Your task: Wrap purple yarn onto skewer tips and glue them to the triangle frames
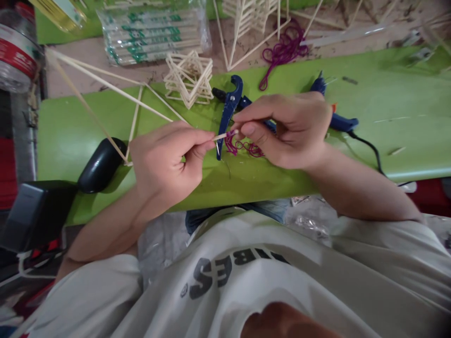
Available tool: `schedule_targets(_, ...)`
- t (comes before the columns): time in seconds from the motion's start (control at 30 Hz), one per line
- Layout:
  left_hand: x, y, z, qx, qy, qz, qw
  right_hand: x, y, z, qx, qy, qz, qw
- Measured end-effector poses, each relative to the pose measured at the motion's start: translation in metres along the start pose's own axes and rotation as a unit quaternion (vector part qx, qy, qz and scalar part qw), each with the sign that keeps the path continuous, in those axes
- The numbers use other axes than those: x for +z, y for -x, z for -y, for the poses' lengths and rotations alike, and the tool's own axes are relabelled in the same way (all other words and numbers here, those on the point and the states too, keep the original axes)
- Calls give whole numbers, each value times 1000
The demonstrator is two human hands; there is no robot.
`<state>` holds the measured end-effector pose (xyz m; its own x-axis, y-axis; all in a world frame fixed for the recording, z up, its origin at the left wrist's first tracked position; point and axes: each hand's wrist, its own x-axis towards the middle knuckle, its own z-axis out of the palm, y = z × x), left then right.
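Observation:
My left hand [169, 162] is closed, pinching a short thin wooden stick [220, 137] between thumb and index finger. Purple string [230, 134] is wound round the far end of that stick. At this wound end my right hand [287, 129] is closed too, with thumb and index finger pinching the string. Loose purple loops [250, 149] dangle below the fingertips. Beneath the hands, on the green surface, lies a blue cutter [229, 105]. Behind my left hand stands a large frame of wooden sticks [105, 84], partly hidden by it.
A small star-shaped stick lattice [189, 80] sits past the hands, near a plastic pack of sticks [155, 33]. Purple string [285, 47] lies heaped at the back. To the right is a blue glue gun [340, 119] with a black cord; left, a black mouse [101, 164].

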<state>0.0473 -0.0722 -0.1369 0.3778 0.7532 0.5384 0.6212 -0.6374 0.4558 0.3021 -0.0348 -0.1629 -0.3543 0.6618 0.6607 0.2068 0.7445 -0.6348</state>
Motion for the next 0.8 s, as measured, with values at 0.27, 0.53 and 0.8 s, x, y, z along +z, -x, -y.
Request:
schedule_targets(0.27, 0, -1, -3, 4, 23, 10, 1000, 7, -1, 3, -38, -49, -11, 998)
schedule_targets(0.53, 2, 4, -5, 8, 13, 26, 1000, 9, 1, 4, -10, -77, 3, 997)
schedule_targets(0.8, 4, 3, -10, -54, 43, 9, 998, 25, 6, 3, 236, -455, 36, 858)
